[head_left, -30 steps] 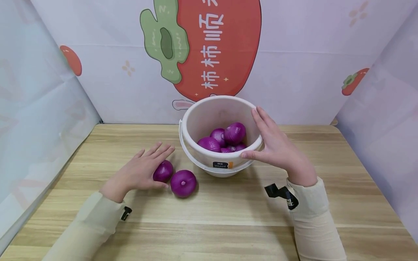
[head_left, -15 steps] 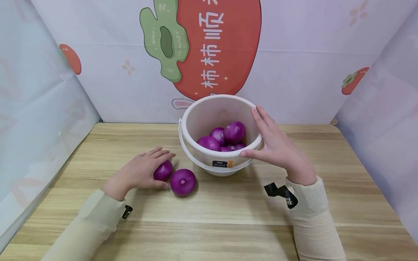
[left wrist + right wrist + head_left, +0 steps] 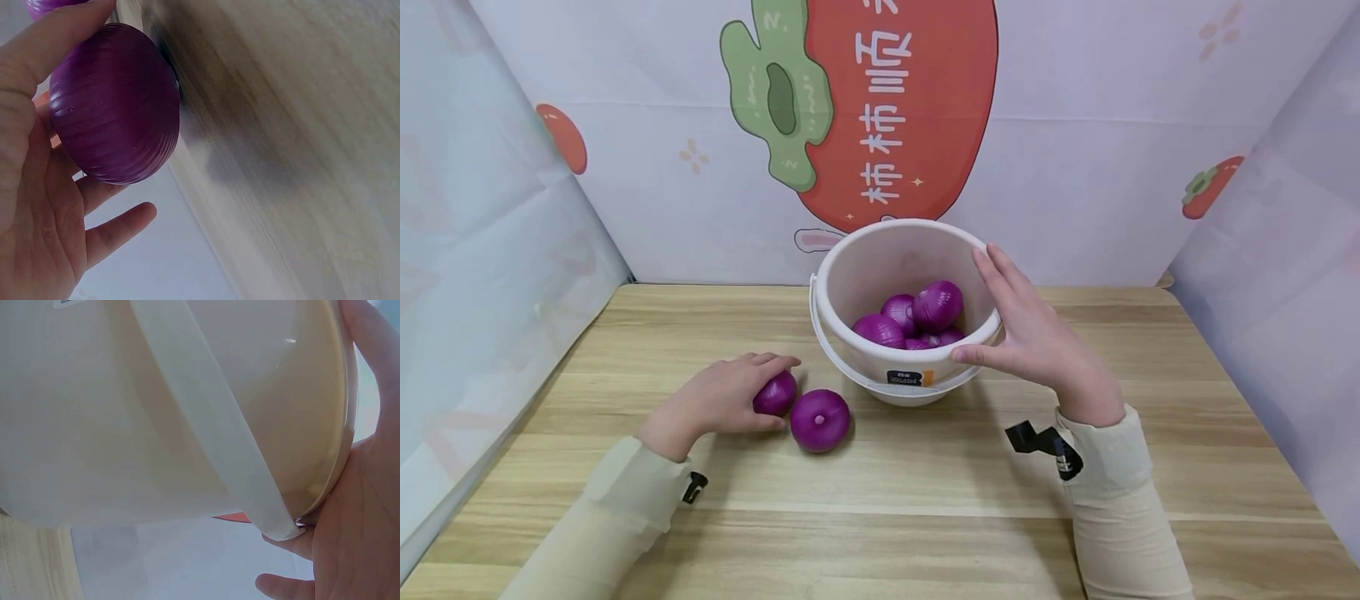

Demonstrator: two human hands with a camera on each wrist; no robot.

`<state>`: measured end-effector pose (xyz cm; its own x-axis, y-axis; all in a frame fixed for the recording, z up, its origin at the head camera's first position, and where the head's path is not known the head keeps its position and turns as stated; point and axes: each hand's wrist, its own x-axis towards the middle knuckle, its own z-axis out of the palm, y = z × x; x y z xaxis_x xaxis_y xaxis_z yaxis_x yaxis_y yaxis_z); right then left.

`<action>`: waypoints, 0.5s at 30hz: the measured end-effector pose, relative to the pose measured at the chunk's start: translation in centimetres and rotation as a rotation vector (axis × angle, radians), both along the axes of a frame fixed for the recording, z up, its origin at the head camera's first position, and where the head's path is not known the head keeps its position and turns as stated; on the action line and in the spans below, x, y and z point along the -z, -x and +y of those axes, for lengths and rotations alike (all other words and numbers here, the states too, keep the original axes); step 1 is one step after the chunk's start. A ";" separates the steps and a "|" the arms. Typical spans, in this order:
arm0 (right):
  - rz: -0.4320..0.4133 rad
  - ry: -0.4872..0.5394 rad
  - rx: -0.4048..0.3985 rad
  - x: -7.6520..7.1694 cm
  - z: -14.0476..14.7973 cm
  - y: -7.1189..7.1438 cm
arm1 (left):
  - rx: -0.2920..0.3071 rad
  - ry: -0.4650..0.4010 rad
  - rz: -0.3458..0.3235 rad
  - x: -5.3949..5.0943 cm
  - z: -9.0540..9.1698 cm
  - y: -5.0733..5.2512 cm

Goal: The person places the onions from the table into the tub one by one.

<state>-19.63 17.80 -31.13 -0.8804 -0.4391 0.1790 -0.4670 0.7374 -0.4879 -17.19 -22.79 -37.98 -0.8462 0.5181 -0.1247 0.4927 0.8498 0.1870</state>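
My left hand (image 3: 718, 400) is around a purple onion (image 3: 777, 393) on the table, thumb on the near side and fingers over the far side. In the left wrist view the onion (image 3: 115, 106) lies between thumb and fingers, with the little finger sticking out. A second onion (image 3: 820, 421) sits just right of it, untouched. My right hand (image 3: 1037, 333) rests on the right rim of a white bucket (image 3: 850, 367), fingers straight along the far side and thumb towards the front. Several onions (image 3: 938, 307) lie inside the bucket.
The bucket's white handle (image 3: 823, 333) hangs down over its front. A light wooden table (image 3: 880, 517) lies beneath everything. Behind it rises a printed cloth backdrop (image 3: 1075, 192), with cloth walls at both sides.
My left hand has lowered and its fingers have bent down over the left onion. The right hand and the bucket look the same.
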 end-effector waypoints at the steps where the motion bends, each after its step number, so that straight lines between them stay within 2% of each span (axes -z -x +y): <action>1: -0.001 0.000 0.002 0.0 0.0 0.0 | 0.001 0.000 0.001 0.0 0.0 0.0; 15: 0.000 -0.011 0.007 -0.1 -0.1 0.0 | 0.009 -0.061 -0.032 0.1 0.0 0.3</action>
